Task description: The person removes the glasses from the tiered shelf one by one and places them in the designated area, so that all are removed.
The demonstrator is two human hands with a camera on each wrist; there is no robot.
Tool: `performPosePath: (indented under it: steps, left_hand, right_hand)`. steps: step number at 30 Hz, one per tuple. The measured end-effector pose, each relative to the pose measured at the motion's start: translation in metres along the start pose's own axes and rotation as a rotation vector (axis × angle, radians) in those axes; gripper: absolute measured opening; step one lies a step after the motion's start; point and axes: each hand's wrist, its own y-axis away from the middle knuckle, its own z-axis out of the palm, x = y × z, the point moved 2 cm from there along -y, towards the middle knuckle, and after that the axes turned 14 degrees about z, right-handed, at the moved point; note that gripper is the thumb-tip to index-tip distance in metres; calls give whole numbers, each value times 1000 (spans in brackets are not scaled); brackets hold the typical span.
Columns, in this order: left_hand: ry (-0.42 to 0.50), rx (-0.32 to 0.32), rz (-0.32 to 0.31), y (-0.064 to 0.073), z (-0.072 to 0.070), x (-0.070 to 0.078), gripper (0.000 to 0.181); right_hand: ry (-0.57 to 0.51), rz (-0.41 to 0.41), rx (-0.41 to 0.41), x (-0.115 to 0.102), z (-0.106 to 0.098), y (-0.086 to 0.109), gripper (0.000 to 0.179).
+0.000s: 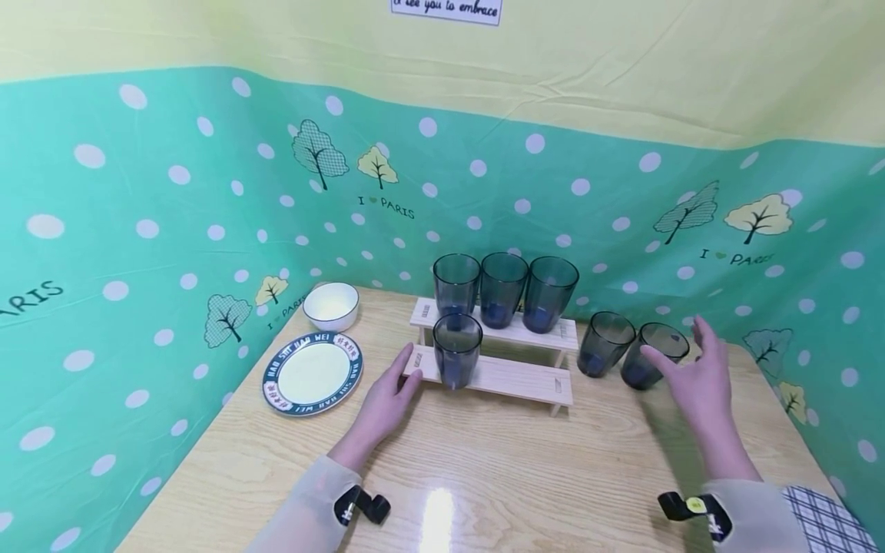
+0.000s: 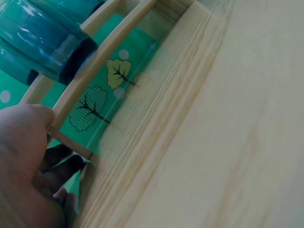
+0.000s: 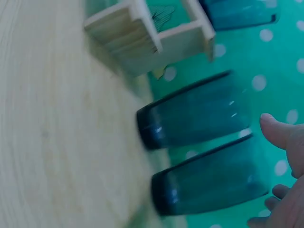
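A two-tier wooden shelf (image 1: 515,374) stands on the table. My left hand (image 1: 382,405) holds the left end of its lower tier, thumb at the top edge and fingers by the end leg (image 2: 71,142). One dark tinted glass (image 1: 456,361) stands on the lower tier near that hand. Three similar glasses (image 1: 502,292) line the upper tier. To the right of the shelf, two more glasses (image 1: 604,346) stand side by side on the table. Beside the outer glass (image 1: 639,367), my right hand (image 1: 701,388) is spread, thumb apart from the fingers, holding nothing.
A white bowl (image 1: 332,306) sits at the back left, with a green-rimmed plate (image 1: 313,405) in front of it. Behind the table hangs a dotted green and yellow cloth (image 1: 387,223). A checked cloth (image 1: 826,518) lies at the lower right.
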Motion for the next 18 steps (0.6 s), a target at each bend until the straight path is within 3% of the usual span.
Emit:
performPosePath:
  steps: [8, 18]
  left_hand:
    - [2, 6, 4, -1, 0, -1, 67]
    - [4, 0, 2, 0, 0, -2, 67]
  right_hand:
    - [-27, -62, 52, -36, -4, 30, 112]
    - [-95, -201, 39, -77, 19, 69, 105]
